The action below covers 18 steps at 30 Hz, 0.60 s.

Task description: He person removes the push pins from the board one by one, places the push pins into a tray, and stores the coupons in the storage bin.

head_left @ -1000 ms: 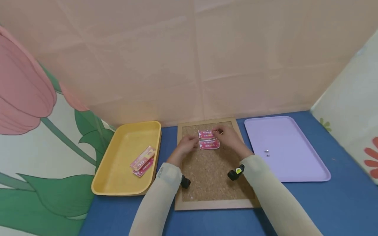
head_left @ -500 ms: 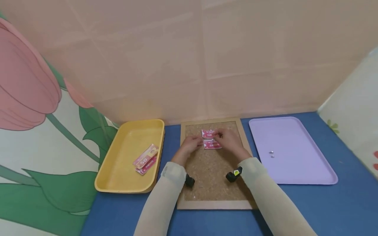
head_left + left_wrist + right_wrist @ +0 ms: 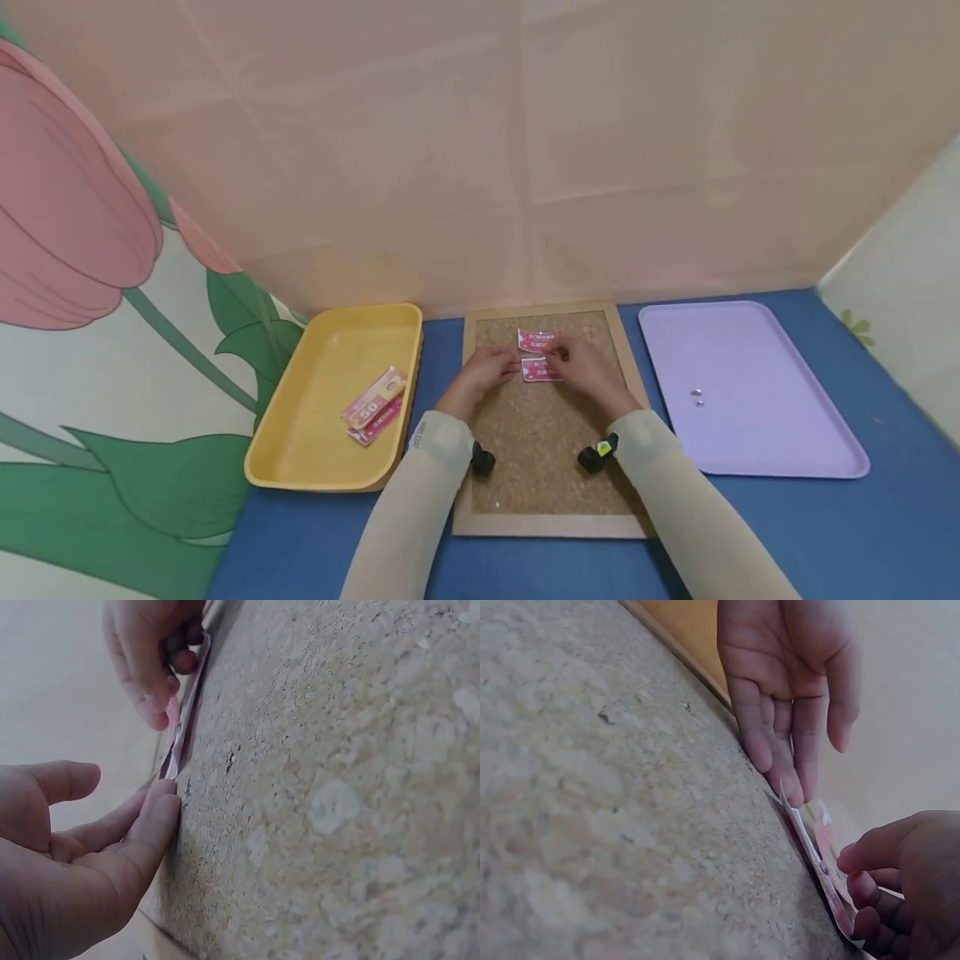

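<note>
Two pink printed coupons lie one above the other on a framed cork board [image 3: 540, 450], the upper coupon [image 3: 530, 340] farther away and the lower coupon [image 3: 535, 372] nearer. My left hand [image 3: 483, 373] stays at their left ends. In the left wrist view its straight fingers [image 3: 157, 817] touch the coupon's end, thumb held apart. My right hand [image 3: 588, 373] bends over the right part of the coupons and hides some of it. Its thumb and index finger pinch at the pink paper, the other fingers curled. From the right wrist, the coupon [image 3: 806, 840] appears edge-on, slightly raised from the cork.
On the left stands a yellow tray [image 3: 300, 433] with more coupons [image 3: 375, 402] in it. A lilac tray [image 3: 757, 400] on the right bears two small shiny metal pieces [image 3: 697, 393]. A blue cloth [image 3: 555, 575] covers the table, and a beige sheet hangs behind.
My right hand has shifted from the upper coupon's right end down towards the lower coupon, covering its right part. The left hand keeps its place, and the head view has turned slightly left.
</note>
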{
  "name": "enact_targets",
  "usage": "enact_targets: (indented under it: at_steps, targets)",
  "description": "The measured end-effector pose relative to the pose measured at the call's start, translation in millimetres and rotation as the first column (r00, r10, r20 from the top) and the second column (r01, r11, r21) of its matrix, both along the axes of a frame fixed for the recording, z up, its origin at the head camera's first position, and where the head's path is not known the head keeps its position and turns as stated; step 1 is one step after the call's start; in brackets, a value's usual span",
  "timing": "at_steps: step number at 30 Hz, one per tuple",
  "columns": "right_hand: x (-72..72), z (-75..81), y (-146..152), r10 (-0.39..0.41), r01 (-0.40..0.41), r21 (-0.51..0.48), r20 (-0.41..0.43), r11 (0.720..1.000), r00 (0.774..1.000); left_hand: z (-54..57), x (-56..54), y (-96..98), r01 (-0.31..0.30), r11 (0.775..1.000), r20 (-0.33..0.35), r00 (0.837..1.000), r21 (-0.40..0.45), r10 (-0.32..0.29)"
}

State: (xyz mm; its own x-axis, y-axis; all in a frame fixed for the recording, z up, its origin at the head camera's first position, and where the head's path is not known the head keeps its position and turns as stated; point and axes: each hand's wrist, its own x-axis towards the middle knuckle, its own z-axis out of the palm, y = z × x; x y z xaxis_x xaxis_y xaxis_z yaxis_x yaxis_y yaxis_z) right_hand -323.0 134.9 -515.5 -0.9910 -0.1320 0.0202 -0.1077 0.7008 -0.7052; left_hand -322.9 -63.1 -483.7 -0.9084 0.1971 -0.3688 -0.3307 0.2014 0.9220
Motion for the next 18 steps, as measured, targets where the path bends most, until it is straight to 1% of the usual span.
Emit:
enact_targets:
  at_steps: [6,9,15,18]
  targets:
    - [2.0,-5.8,3.0,-0.001,0.002,-0.032,0.04,0.999,0.999,-6.7,-2.4,-0.7,-0.011,0.999,0.032,0.999,0.049,0.009]
    - [2.4,-7.6,3.7,-0.002,0.004,-0.039,0.05,0.999,0.999,-8.5,-3.6,-1.7,-0.003,0.998,0.043,0.999,0.067,0.001]
    - [2.3,-9.9,4.0,-0.007,0.008,-0.057,0.024,0.998,1.0,-6.6,-5.4,-4.8,0.012,0.995,0.057,0.998,0.101,-0.018]
    - [2.5,-9.4,3.9,-0.008,0.01,-0.063,0.024,0.998,1.0,-4.5,-6.5,-6.7,0.016,0.993,0.066,0.998,0.119,-0.024]
